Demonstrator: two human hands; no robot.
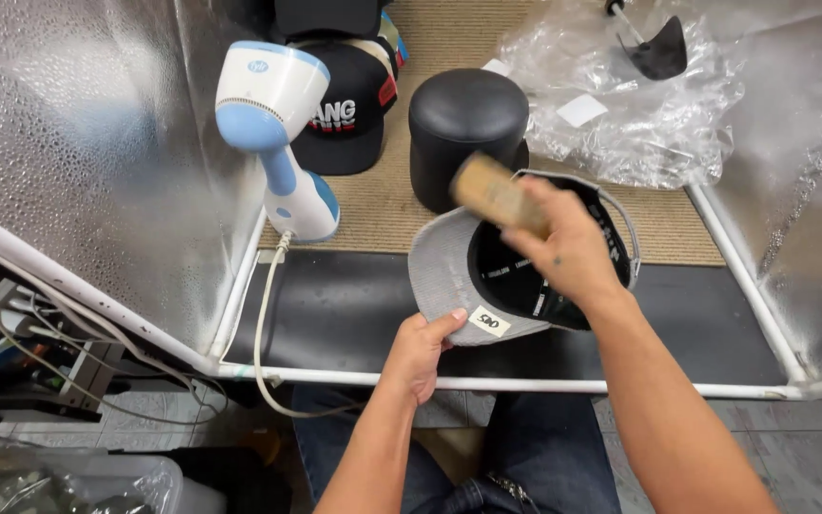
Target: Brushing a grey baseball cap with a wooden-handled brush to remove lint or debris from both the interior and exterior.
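Left hand (420, 352) pinches the stiff brim of an upturned grey cap (449, 276); right hand (563, 247) grips a brush (492, 193) over its soft, light crown.

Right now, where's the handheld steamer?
Head view, upper left: the blue-and-white steamer stands upright on the tan mat, just left of the stacked black caps, beside the silver side panel.

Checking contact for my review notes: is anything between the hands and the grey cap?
Nothing visible. The left hand grips the grey cap by its brim; the right hand holds a blurred tan brush over its inside.
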